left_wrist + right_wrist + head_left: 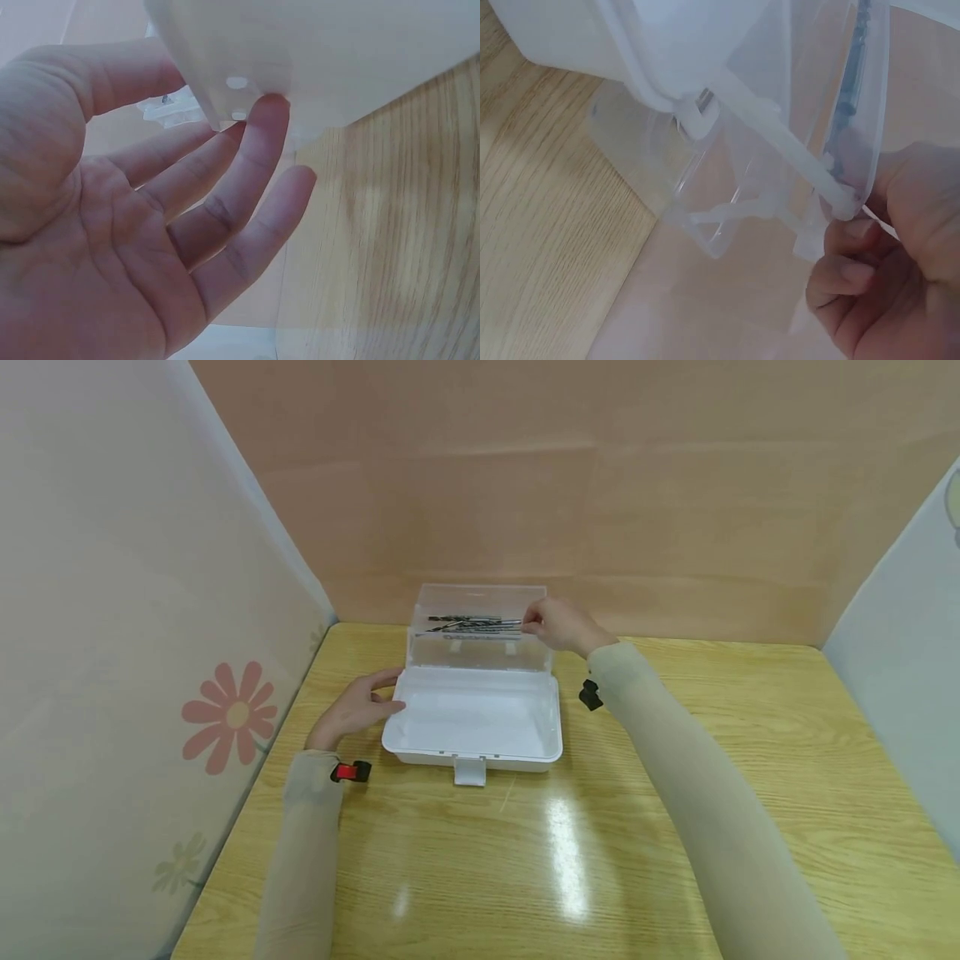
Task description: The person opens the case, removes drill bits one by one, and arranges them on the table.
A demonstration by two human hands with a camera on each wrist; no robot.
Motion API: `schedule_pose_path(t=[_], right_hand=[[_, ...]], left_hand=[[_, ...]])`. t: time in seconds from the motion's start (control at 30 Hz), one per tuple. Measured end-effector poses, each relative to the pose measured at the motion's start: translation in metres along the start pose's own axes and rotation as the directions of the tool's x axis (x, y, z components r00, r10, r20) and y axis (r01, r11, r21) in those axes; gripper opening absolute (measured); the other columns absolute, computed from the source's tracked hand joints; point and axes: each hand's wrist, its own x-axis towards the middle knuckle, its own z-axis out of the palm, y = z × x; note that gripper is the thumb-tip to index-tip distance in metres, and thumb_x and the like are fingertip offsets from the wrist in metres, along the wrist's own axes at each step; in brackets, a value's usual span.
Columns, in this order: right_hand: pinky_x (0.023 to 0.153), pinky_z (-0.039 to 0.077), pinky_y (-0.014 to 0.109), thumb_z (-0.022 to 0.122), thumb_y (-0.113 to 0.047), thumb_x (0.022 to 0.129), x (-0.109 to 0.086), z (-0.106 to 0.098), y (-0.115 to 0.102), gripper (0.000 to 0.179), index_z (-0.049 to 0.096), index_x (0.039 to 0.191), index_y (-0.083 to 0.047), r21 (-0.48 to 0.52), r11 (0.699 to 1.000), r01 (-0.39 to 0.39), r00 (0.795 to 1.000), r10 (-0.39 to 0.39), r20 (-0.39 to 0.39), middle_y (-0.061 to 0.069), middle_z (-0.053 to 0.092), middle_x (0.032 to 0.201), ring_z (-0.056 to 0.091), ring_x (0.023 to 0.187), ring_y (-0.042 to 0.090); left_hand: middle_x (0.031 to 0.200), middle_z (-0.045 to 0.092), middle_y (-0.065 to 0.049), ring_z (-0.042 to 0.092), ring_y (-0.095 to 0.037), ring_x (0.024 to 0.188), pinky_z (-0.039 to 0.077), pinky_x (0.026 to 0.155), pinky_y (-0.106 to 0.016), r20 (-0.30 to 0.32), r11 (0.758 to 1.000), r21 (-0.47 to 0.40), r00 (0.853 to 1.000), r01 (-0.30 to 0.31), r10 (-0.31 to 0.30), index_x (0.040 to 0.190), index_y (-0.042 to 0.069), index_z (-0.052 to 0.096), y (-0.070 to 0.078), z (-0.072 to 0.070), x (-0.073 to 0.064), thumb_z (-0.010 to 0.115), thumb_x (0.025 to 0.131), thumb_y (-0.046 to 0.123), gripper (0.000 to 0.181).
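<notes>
A white plastic storage box stands with its lid up on the wooden table. Above its back edge, a clear tray on folding arms is raised and holds several metal drill bits. My left hand grips the box's left side; in the left wrist view, the thumb reaches over the rim and fingertips touch the outer wall. My right hand pinches the right end of the raised tray, and the right wrist view shows the bits through its clear wall.
A white latch hangs from the box's front. The wooden table stretches around it. A brown backdrop rises behind, with pale panels on both sides; the left panel has printed flowers.
</notes>
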Motion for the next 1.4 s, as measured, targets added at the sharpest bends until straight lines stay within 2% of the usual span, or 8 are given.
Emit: schedule_pose_path(t=[0.17,0.47,0.73,0.93,1.07,1.13,1.23,1.4], right_hand=[[0.095,0.055,0.049,0.063,-0.023,0.109,-0.001,0.000,0.003,0.023,0.075,0.117,-0.005,-0.003,1.000,0.019,1.000,-0.019,-0.012,0.014,0.076,0.115,0.069,0.103,0.030],[0.101,0.053,0.051,0.061,-0.022,0.110,-0.003,-0.005,0.012,0.025,0.074,0.120,-0.003,0.055,0.998,0.033,0.997,-0.029,-0.065,0.016,0.074,0.122,0.066,0.110,0.032],[0.090,0.055,0.047,0.063,-0.023,0.110,-0.013,-0.012,0.023,0.025,0.075,0.119,-0.003,0.059,0.997,0.040,0.992,-0.033,-0.118,0.016,0.075,0.120,0.067,0.099,0.031],[0.101,0.053,0.053,0.064,-0.020,0.109,-0.023,-0.020,0.036,0.026,0.074,0.122,0.000,0.064,0.997,0.034,0.988,-0.024,-0.156,0.020,0.074,0.127,0.066,0.113,0.035],[0.103,0.052,0.056,0.063,-0.020,0.109,-0.030,-0.022,0.051,0.026,0.074,0.122,0.001,0.049,0.998,0.039,0.984,-0.030,-0.175,0.022,0.073,0.127,0.065,0.116,0.037],[0.099,0.052,0.055,0.063,-0.020,0.110,-0.034,-0.022,0.060,0.026,0.074,0.121,0.001,0.040,0.998,0.037,0.982,-0.029,-0.185,0.022,0.073,0.126,0.065,0.110,0.036],[0.085,0.053,0.049,0.063,-0.022,0.110,-0.040,-0.023,0.075,0.028,0.075,0.121,0.000,0.044,0.999,0.031,0.980,-0.021,-0.200,0.022,0.074,0.122,0.063,0.092,0.033],[0.067,0.047,0.040,0.059,-0.027,0.112,-0.051,-0.023,0.102,0.033,0.075,0.123,-0.001,0.066,0.998,0.006,0.977,0.008,-0.211,0.022,0.074,0.120,0.054,0.071,0.026]], left_hand=[[0.168,0.043,-0.018,0.062,-0.041,0.125,0.057,0.093,-0.040,-0.002,1.000,-0.001,1.000,0.011,-0.011,0.167,0.012,0.036,-0.002,-0.001,0.000,0.069,0.105,0.026,0.072],[0.168,0.043,-0.018,0.062,-0.040,0.123,0.055,0.092,-0.037,-0.011,1.000,0.010,1.000,0.007,-0.007,0.167,0.012,0.037,-0.003,-0.003,0.001,0.069,0.104,0.026,0.072],[0.167,0.044,-0.019,0.063,-0.041,0.125,0.056,0.093,-0.040,-0.008,1.000,0.024,1.000,-0.002,0.002,0.167,0.010,0.036,-0.006,-0.003,0.004,0.068,0.105,0.026,0.072],[0.167,0.044,-0.018,0.063,-0.040,0.125,0.056,0.095,-0.041,-0.007,1.000,0.011,1.000,0.003,-0.003,0.167,0.011,0.036,-0.006,-0.003,0.005,0.068,0.105,0.027,0.072],[0.168,0.043,-0.018,0.061,-0.040,0.127,0.056,0.097,-0.043,-0.003,1.000,0.003,1.000,0.009,-0.009,0.168,0.012,0.035,-0.006,-0.003,0.005,0.068,0.106,0.028,0.072],[0.168,0.043,-0.018,0.060,-0.041,0.129,0.056,0.099,-0.046,-0.001,1.000,-0.005,1.000,0.016,-0.016,0.168,0.013,0.035,-0.006,-0.003,0.004,0.068,0.106,0.028,0.072],[0.169,0.043,-0.017,0.058,-0.042,0.131,0.056,0.102,-0.049,-0.003,1.000,-0.015,1.000,0.026,-0.026,0.168,0.014,0.035,-0.008,-0.004,0.003,0.068,0.106,0.029,0.073],[0.170,0.041,-0.018,0.057,-0.044,0.134,0.055,0.105,-0.053,0.001,0.999,-0.034,1.000,0.026,-0.026,0.169,0.014,0.034,-0.009,-0.004,0.003,0.069,0.106,0.029,0.073]])
